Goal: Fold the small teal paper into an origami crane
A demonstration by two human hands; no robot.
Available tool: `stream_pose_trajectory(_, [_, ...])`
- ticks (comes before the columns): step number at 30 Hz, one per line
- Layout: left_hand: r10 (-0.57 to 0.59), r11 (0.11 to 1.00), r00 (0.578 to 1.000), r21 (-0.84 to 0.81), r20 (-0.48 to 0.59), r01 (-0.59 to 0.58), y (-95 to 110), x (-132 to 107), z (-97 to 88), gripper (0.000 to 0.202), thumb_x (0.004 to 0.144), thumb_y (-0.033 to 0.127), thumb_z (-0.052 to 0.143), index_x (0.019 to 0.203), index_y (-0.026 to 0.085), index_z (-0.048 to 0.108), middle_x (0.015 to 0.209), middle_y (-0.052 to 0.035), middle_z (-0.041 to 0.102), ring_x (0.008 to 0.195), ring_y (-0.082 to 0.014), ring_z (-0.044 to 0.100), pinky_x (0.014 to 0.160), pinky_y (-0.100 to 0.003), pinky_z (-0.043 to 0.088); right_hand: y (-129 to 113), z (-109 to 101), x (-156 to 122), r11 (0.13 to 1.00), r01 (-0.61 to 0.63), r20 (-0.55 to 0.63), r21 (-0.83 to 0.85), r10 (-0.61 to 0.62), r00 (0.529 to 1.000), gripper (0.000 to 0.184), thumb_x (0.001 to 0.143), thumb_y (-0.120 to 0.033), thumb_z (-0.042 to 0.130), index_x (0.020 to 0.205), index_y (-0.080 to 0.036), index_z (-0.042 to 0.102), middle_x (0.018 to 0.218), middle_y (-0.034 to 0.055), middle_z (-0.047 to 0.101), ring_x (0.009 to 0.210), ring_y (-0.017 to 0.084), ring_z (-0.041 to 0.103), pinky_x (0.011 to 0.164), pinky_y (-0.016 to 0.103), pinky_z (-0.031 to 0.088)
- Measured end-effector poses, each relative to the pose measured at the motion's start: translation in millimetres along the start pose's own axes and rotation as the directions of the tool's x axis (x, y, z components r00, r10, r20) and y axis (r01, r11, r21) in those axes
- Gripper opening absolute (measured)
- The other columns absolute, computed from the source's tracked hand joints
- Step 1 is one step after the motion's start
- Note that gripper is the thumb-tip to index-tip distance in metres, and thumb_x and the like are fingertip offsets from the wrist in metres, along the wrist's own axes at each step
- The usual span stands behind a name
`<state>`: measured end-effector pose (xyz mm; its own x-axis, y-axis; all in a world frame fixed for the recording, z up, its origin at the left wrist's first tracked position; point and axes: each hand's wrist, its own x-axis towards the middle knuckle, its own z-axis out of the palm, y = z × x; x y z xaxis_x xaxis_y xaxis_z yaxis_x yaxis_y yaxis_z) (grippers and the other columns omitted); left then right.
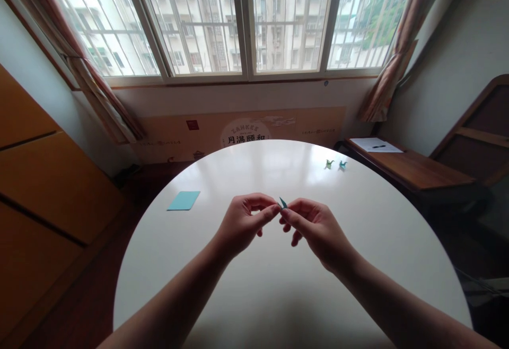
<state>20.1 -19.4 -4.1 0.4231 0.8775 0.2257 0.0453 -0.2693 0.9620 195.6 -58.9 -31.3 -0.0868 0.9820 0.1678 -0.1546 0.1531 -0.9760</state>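
Observation:
Over the middle of the white table, my left hand (253, 215) and my right hand (308, 220) meet fingertip to fingertip. Both pinch a small folded piece of teal paper (283, 202) between thumb and fingers. One pointed end of it sticks up between the hands, while my fingers hide the rest. Left of my hands lies a flat stack or sheet of light blue square paper (183, 200). Toward the far right of the table stand two small folded paper cranes, a green one (329, 164) and a blue one (342, 165).
The round white table (278, 296) has its curved edge around me. Beyond its right side is a wooden bench (429, 168) bearing a paper sheet (369, 145) and a dark pen (379, 146). An orange cabinet (43, 179) stands at left. A barred window (246, 20) is ahead.

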Motion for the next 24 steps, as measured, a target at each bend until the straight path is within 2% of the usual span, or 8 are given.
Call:
stream_pose_trajectory(8, [-0.004,0.997,1.000,0.071,-0.026,0.006,0.6,-2.0,3.2,0.022,0.086,0.034,0.072,0.083,0.012,0.073,0.074,-0.0047,0.070,0.056,-0.0106,0.056,0.040,-0.016,0.044,5.1,0.7,0.2,0.998,0.034,-0.009,-0.048,-0.034,0.999,0.028,0.084,-0.043,0.076,0.090,-0.016,0.073,0.082,0.0060,0.070,0.074,0.018,0.065,0.044,0.020,0.052])
stream_pose_trajectory(13, [-0.003,0.996,1.000,0.085,-0.018,0.004,2.7,-1.7,5.3,0.019,0.083,0.032,0.074,0.086,0.013,0.074,0.079,-0.0064,0.072,0.065,-0.0146,0.061,0.039,-0.017,0.045,5.6,1.3,0.3,0.996,0.040,-0.011,-0.078,-0.041,0.999,0.023,0.086,-0.039,0.072,0.085,-0.016,0.072,0.077,0.0048,0.068,0.071,0.017,0.063,0.045,0.020,0.051])
stream_pose_trajectory(17, [-0.046,0.997,0.999,0.067,0.001,0.046,3.6,-1.3,5.1,0.016,0.081,0.028,0.073,0.081,0.013,0.073,0.072,-0.0047,0.069,0.061,-0.0133,0.059,0.040,-0.016,0.044,3.4,1.8,-1.2,0.989,0.049,0.010,-0.138,-0.048,0.999,0.020,0.086,-0.036,0.069,0.083,-0.016,0.071,0.074,0.0038,0.066,0.070,0.017,0.061,0.047,0.022,0.051])
stream_pose_trajectory(24, [-0.109,0.994,0.994,0.030,-0.002,0.109,2.3,0.2,1.6,0.019,0.079,0.032,0.073,0.078,0.013,0.072,0.062,-0.0002,0.062,0.052,-0.0094,0.050,0.039,-0.016,0.041,0.4,2.3,-2.1,0.984,0.026,0.015,-0.174,-0.023,1.000,0.017,0.083,-0.032,0.066,0.080,-0.016,0.070,0.072,0.0032,0.064,0.067,0.016,0.058,0.047,0.024,0.050])
